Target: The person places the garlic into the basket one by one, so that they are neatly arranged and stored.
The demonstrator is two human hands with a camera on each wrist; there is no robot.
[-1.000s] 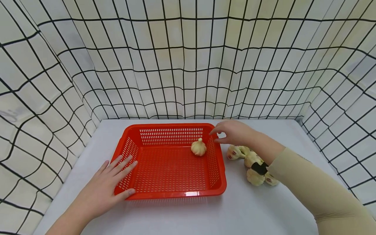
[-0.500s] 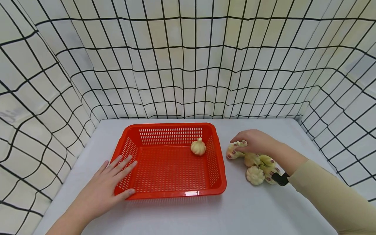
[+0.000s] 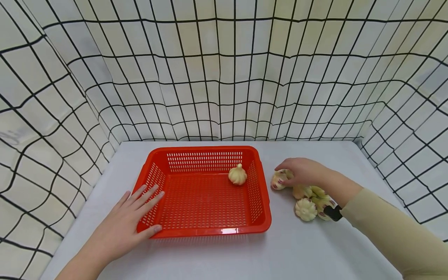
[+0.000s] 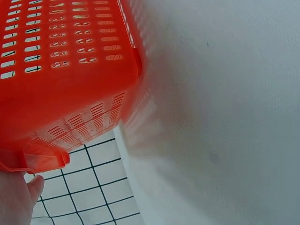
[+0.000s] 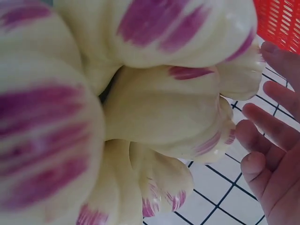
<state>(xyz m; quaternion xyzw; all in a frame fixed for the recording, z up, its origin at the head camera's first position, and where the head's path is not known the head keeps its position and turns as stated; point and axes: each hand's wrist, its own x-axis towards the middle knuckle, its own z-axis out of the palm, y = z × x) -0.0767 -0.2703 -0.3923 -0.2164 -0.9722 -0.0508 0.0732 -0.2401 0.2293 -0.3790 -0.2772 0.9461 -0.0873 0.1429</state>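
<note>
My left hand [image 3: 129,219] lies with spread, straight fingers over the left rim of a red plastic basket [image 3: 210,232]; part of that hand [image 4: 16,199] shows beneath the rim in the left wrist view. Inside the basket, at the back right, sits one garlic bulb [image 3: 237,175]. To the right of the basket, my right hand [image 3: 303,171] has its thumb and fingers curved round the leftmost garlic bulb [image 3: 278,180] of a pile, still on the table. Several more bulbs, among them a pale one [image 3: 305,210], lie below that wrist. Purple-streaked bulbs [image 5: 159,108] fill the right wrist view.
A white table [image 3: 196,258] carries the basket and pile. Black netting [image 3: 224,81] over white walls encloses the table's back and both sides. A black strap [image 3: 333,213] on my right wrist is close to the nearest bulbs.
My right hand has moved right and down from the basket's right rim to the leftmost bulb, then lowered slightly around it. My left hand and the bulb in the basket have stayed put.
</note>
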